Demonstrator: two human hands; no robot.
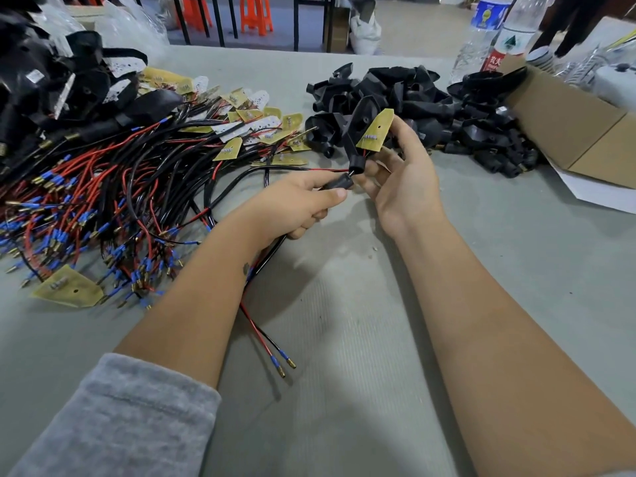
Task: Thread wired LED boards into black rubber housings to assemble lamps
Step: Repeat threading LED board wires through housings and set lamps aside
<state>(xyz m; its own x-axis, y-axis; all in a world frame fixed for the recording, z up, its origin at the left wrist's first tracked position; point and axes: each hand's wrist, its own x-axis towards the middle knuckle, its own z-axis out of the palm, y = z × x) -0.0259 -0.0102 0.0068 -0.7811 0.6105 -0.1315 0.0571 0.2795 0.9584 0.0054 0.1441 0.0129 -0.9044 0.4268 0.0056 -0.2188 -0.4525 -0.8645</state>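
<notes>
My right hand (401, 173) holds a black rubber housing (358, 132) upright, with a yellow LED board (375, 130) sitting against its open face. Red and black leads run out of the housing's round neck. My left hand (303, 204) grips the black sleeved cable (335, 182) just below that neck. The cable passes under my left forearm and ends in two blue-and-brass terminals (285, 364) on the table.
A tangle of wired LED boards (113, 187) covers the left of the grey table (361, 339). Finished lamps (51, 84) pile up at far left. Loose black housings (430, 101) heap beside a cardboard box (581, 132). Water bottles (495, 32) stand behind.
</notes>
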